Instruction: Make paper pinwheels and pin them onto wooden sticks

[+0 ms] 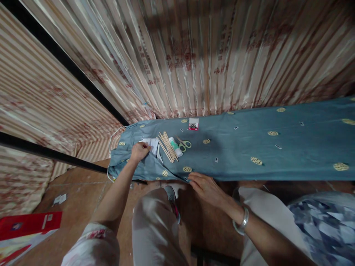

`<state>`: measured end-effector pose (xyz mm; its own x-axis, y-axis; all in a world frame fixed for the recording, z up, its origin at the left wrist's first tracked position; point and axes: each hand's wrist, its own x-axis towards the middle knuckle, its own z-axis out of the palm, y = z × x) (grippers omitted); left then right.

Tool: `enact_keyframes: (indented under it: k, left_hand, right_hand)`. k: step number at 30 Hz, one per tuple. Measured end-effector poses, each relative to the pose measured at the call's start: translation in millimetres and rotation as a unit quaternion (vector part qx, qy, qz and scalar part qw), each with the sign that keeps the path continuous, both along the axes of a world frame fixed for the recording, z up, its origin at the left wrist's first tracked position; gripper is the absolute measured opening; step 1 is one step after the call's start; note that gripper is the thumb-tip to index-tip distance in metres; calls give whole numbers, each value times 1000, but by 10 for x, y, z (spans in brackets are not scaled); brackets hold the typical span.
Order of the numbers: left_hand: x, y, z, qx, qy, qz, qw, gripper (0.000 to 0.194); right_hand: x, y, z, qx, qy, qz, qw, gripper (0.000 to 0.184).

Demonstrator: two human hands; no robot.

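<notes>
The fingertips of the left hand (141, 150) are pressed together on a lifted edge of the blue-grey cloth (241, 147), which covers the worktop (305, 162), near its left end; whether they also touch the white sheet (151, 142) just behind them, I cannot tell. From that pinch the cloth's dark edge runs slantwise down to the front edge of the worktop, where the right hand (205, 187) meets it. There the fingers lie close together with their tips at the hem, and the thumb is hidden, so I cannot tell whether they are clamped on it. A silver bracelet (244, 221) circles the right wrist.

The white sheet is partly hidden by the left hand. To its right, a loose bundle of pale sticks (168, 146) lies at a slant, the lower ends toward the front edge. Beside them lies a white tube (175, 147) with a green label, then scissors (183, 142) with pale green handles. Nearer the back edge, behind the scissors, an open red-and-white box (193, 126) holds small metal pieces.

Along the back edge hangs a striped curtain (194, 55). Black poles (69, 74) slant in toward the left end, and a red carton (30, 229) sits beyond the front left corner
</notes>
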<state>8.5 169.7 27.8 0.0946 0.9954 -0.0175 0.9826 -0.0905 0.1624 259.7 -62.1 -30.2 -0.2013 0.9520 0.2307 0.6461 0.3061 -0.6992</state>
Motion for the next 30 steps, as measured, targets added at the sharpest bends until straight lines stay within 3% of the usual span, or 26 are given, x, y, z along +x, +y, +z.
enact_keyframes:
  k: [8,17,22,23,26,28,30]
  left_hand:
    - [35,17,71,17,23,7,1000,25]
    - [75,-47,99,46,-25,21,998,23]
    - [178,-181,293,96,-94,5,991,27]
    - [242,-254,348,118,-118,-10,986,28]
    - [590,-578,423,215,-285,-124,926,22]
    - [931,-834,332,193,-358,-207,890,20]
    - [1291,-1063,132,116,-404,-270,866,18]
  right_hand:
    - [0,15,124,-26,-9,16,999,27]
    - [70,53,105,-46,18,14,999,25]
    - [89,35,93,-48,45,2,998,26]
    - [104,35,99,-40,54,-5,998,26]
    - [242,45,125,0,86,-42,995,27]
    - [441,54,131,25,100,-91,991,27]
    - [709,48,120,38,106,-162,980,26]
